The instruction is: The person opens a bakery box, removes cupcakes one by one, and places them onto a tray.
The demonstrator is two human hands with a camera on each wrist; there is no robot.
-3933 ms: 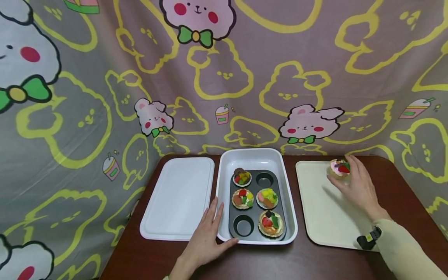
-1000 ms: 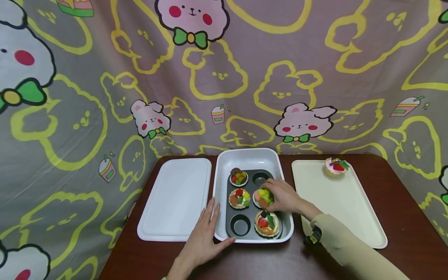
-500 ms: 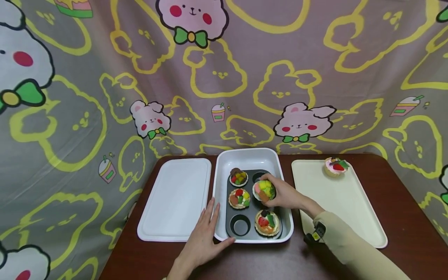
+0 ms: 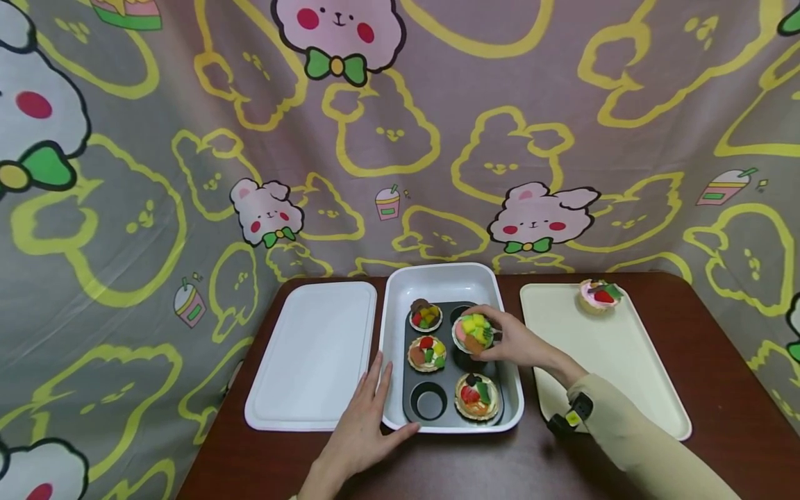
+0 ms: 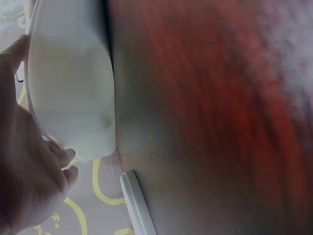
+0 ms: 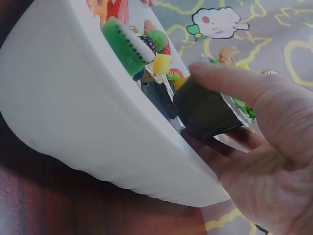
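Head view, hidden or cut off: The right hand point(image 4: 515, 340) covers part of the back right cup of the muffin tin point(image 4: 450, 378); the cup beneath the held tart point(image 4: 473, 335) is partly masked. The right sleeve point(image 4: 644, 444) runs out of frame.
Left hand point(image 4: 365, 420), head view: Fingers straight and spread, resting at the front left edge of the white tub point(image 4: 440, 281); it grasps nothing.
Right hand, head view: Thumb and fingers curled round the held tart, above the tin's right-hand row.
Materials, head view: The dark grey tin lies inside the smooth tub, with three more tarts point(image 4: 427, 354) in its cups, topped with coloured fruit pieces. Left, a flat white tray point(image 4: 312, 354); right, a cream tray point(image 4: 612, 347) with a pink-topped tart point(image 4: 598, 297) in its far right corner. The table point(image 4: 437, 472) is glossy brown; a cartoon-printed cloth point(image 4: 462, 146) hangs behind.
Left wrist view, hard to make out: The tabletop blurs into red streaks; the hand is cut off at the left.
Left hand, left wrist view: Fingertips against the tub's rim.
Right wrist view, hidden: The tart's topping is mostly turned away, its side shadowed.
Right hand, right wrist view: Digits above and below clasp the tart.
Textures, right wrist view: Green kiwi slice point(image 6: 127, 49) dotted with black seeds.
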